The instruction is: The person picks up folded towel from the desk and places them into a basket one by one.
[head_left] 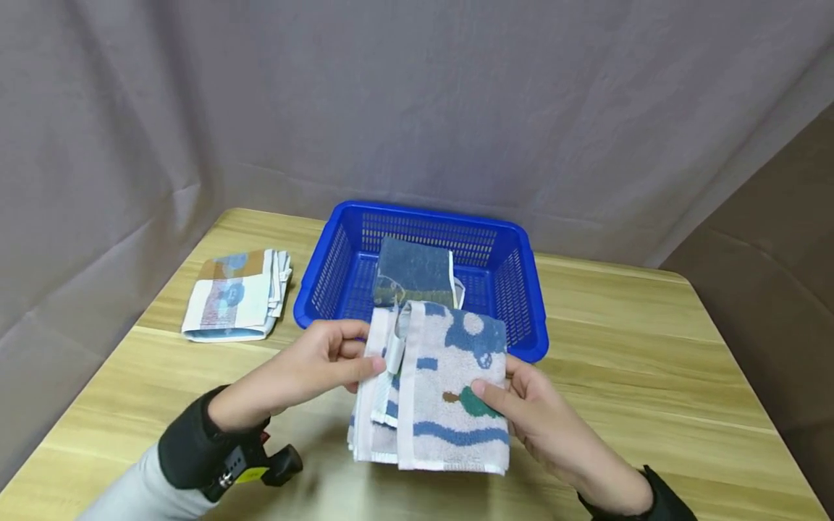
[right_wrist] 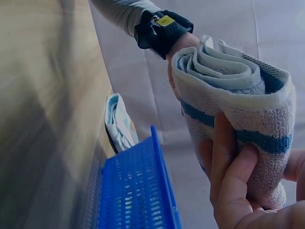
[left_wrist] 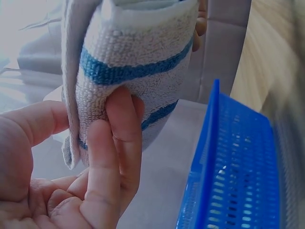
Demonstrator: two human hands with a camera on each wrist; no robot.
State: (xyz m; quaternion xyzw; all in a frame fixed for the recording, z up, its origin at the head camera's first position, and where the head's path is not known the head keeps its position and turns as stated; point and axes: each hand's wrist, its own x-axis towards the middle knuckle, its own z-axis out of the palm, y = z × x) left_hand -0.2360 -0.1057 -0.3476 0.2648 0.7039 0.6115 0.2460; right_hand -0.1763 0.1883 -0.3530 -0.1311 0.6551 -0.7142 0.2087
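Observation:
Both hands hold up a folded towel (head_left: 449,441), white with blue wavy bands and a green patch, in front of the blue basket. My left hand (head_left: 335,362) pinches its left edge near a small white tag (head_left: 394,354), thumb on the near face. On the opposite edge, my right hand (head_left: 541,412) grips with the thumb over the green patch and the fingers behind. The right wrist view shows the towel's rolled layers (right_wrist: 219,71) from the end. Curled fingers (left_wrist: 125,129) press on its striped back face in the left wrist view.
A blue perforated basket (head_left: 536,318) stands at the back middle of the wooden table (head_left: 625,376). Inside lies a folded dark blue-grey towel (head_left: 413,268), partly hidden by the held one. Left of the basket rests another folded towel (head_left: 231,297), white, brown and blue. Grey cloth (head_left: 417,101) hangs behind.

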